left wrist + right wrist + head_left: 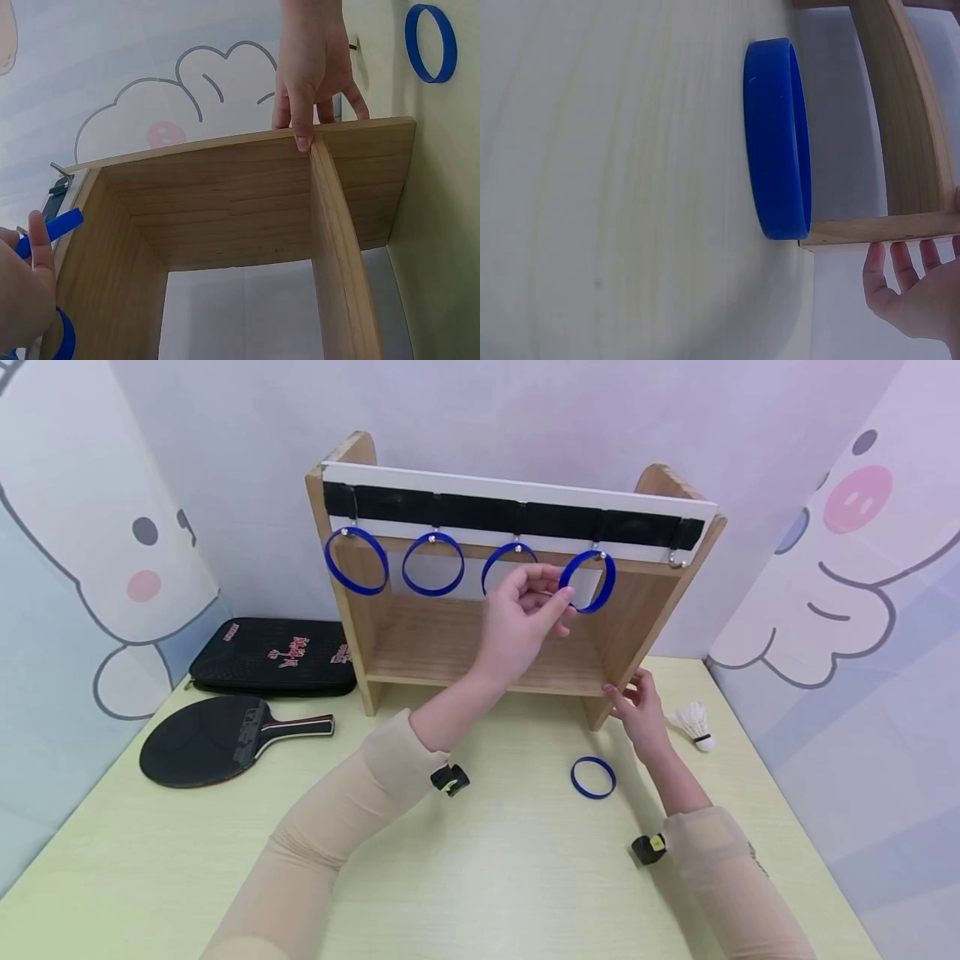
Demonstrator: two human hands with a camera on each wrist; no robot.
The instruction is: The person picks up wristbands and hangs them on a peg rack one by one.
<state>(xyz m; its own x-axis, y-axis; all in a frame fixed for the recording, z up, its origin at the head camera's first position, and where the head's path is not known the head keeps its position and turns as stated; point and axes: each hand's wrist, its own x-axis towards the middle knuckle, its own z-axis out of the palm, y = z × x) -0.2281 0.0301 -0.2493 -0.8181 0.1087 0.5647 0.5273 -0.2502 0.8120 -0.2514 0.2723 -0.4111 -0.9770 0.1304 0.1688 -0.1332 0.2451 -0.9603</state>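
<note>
My left hand (pixel 517 622) pinches the lower left edge of a blue wristband (pixel 609 583) between thumb and fingers. The top of this band meets the hook second from the right on a wooden rack (pixel 480 643). Three more blue wristbands hang to its left, and my hand partly covers the nearest one. Low on the rack's right side panel, my right hand (pixel 643 718) grips the wood, thumb at the shelf's front end and fingers on the outer face (pixel 915 270). Another blue wristband (pixel 772 142) lies on the table in front of the rack.
The far right hook (pixel 677 560) holds no band. A shuttlecock (pixel 693 725) lies right of the rack. On the left are a black table tennis paddle (pixel 202 743) and a black zip case (pixel 262 656). Patterned cloth walls stand behind and at both sides.
</note>
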